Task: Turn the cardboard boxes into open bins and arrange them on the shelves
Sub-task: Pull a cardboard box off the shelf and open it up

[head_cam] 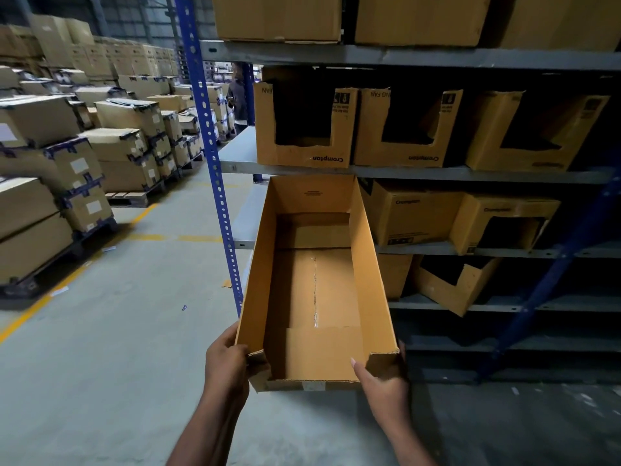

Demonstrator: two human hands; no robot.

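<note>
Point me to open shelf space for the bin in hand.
Both hands, left and right, hold the open bin. Free: the grey shelf between the blue upright and the leftmost cut bin. To the right that level is packed bin to bin.

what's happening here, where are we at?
A person holds an open-topped cardboard bin by its near corners, left hand and right hand, its far end toward the blue shelving rack. Several cut-open bins already sit on the shelves. This one is not shelved yet.
</note>
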